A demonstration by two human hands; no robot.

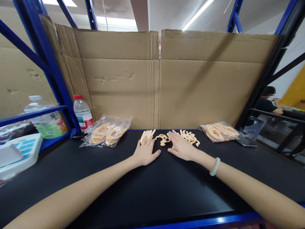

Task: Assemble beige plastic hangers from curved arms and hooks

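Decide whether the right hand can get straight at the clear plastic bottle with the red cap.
Probably not: between the right hand and bottle lie the left hand and a clear plastic bag of pale pieces.

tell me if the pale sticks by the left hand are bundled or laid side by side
Side by side: the pale sticks show separate tips beyond the left hand, which hides their near ends.

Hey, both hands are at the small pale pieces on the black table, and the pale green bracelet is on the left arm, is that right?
Not quite: the head view shows the pale green bracelet on the right arm, not the left.
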